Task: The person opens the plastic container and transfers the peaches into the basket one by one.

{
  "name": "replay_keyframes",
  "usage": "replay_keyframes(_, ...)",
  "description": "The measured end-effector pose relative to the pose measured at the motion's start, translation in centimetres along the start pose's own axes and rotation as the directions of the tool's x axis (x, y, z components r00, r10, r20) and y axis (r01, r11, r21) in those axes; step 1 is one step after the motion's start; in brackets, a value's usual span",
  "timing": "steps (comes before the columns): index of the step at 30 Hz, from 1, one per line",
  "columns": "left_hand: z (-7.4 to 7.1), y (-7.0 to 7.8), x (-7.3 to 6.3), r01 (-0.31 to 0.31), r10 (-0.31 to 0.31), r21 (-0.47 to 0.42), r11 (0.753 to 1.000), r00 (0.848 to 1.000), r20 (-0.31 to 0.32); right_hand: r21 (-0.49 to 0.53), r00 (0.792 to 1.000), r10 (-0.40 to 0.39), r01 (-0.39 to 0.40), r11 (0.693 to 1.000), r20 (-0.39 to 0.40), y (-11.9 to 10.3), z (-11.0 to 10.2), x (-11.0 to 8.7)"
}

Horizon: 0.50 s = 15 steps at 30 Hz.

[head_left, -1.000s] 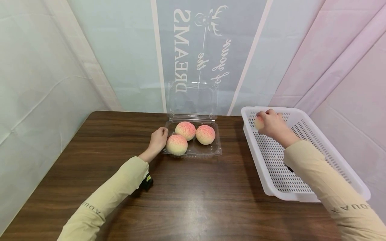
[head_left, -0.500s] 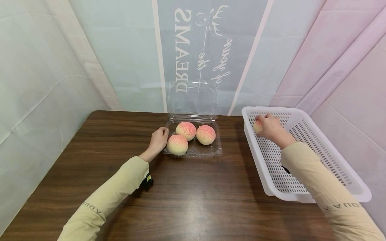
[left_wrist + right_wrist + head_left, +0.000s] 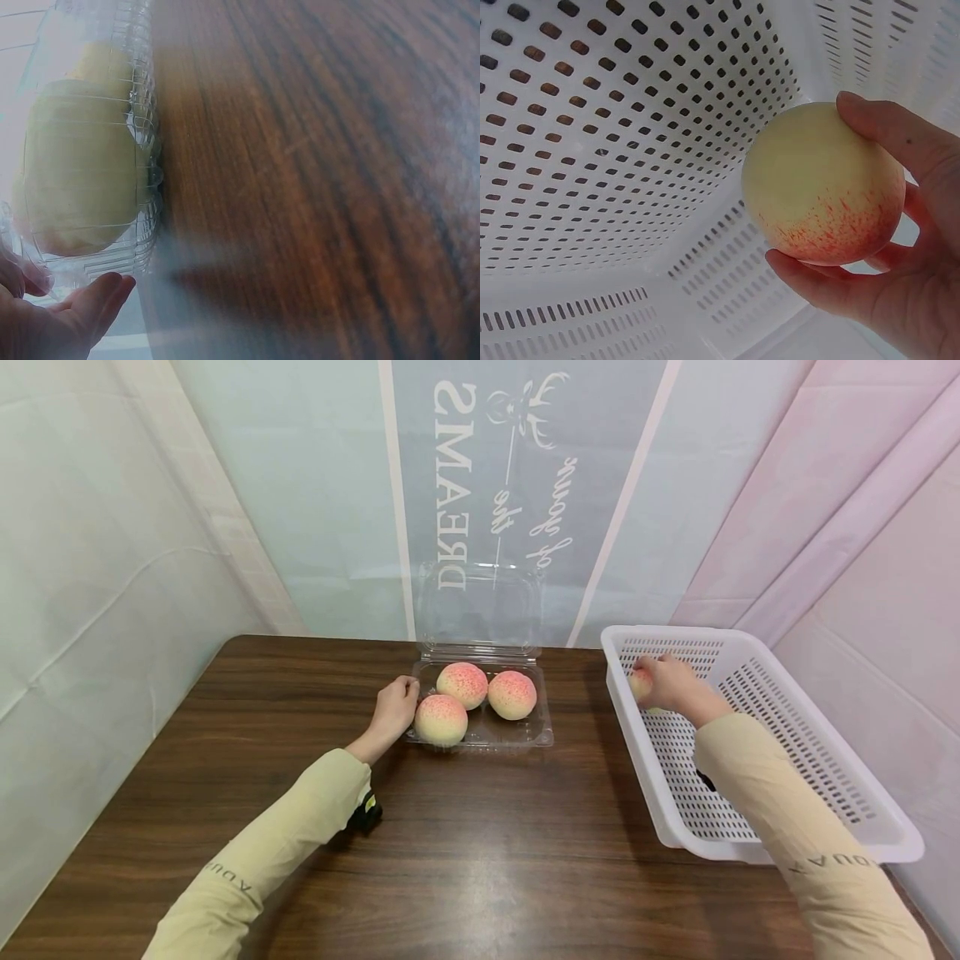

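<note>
My right hand (image 3: 673,685) is inside the white basket and grips a yellow peach with a red-speckled blush (image 3: 823,184). In the right wrist view, thumb and fingers curve round the fruit, close to the slotted basket walls. The left hand (image 3: 393,706) pinches the left rim of a clear plastic clamshell box (image 3: 543,735), whose lid stands raised at the back. Three similar peaches sit in the box: one at front left (image 3: 441,721), one behind it (image 3: 462,685) and one on the right (image 3: 512,695). The left wrist view shows one blurred peach (image 3: 82,165) through the ribbed side.
The white slotted basket (image 3: 660,810) stands at the right of the dark wood-grain table (image 3: 480,852). Directly behind the table hangs a printed cloth backdrop (image 3: 495,485), and pale cloth walls rise at both sides.
My right hand has moved slightly down and left in the head view with the peach, deeper into the basket; the right forearm has swung left. The left hand and the box stay put.
</note>
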State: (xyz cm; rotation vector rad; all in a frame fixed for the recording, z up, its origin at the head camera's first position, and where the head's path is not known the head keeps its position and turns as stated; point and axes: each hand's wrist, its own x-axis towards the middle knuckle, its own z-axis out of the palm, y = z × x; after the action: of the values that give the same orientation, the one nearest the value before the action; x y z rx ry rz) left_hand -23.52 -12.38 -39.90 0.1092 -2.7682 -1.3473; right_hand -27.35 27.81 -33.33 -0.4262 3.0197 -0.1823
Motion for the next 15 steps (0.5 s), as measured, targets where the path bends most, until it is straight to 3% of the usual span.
replay_keyframes(15,-0.07,0.02,-0.03,0.001,-0.001,0.002,1.0,1.0,0.0,0.043,0.999,-0.043,0.042,0.998,0.016,0.88,0.68,0.58)
